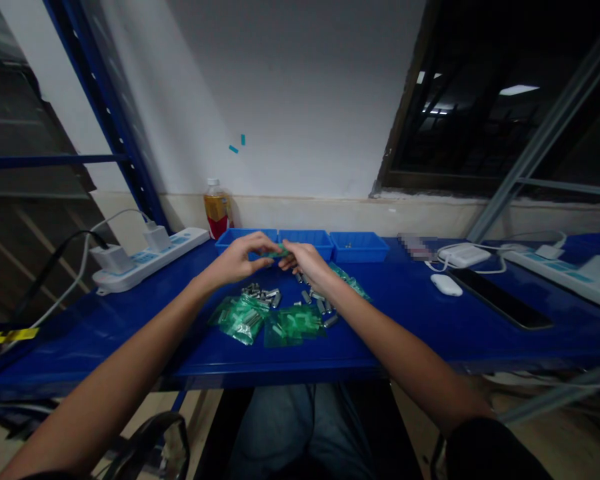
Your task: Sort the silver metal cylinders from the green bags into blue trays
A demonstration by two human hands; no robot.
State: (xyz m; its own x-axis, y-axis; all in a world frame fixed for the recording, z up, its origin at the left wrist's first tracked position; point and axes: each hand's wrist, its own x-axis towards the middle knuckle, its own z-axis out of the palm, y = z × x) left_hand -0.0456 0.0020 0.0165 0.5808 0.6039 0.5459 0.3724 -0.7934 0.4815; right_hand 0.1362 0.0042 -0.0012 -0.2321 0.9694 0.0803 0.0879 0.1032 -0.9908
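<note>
Over the middle of the blue table, my left hand (241, 259) and my right hand (309, 264) meet at a small green plastic bag (277, 252). Both have their fingers closed on it; its contents are hidden. Below them lie loose metal cylinders (267, 295), with more cylinders (321, 305) near my right wrist. Two green bags with metal parts, a left bag (243, 319) and a right bag (295, 325), rest toward the front edge. Partly behind my right forearm is another green bag (350, 280).
A row of blue bins (360, 247) stands at the back, with a drink bottle (217, 208) beside it. A power strip (153, 258) lies left. To the right are a black phone (500, 298), a white case (446, 285) and another power strip (565, 273) with cables.
</note>
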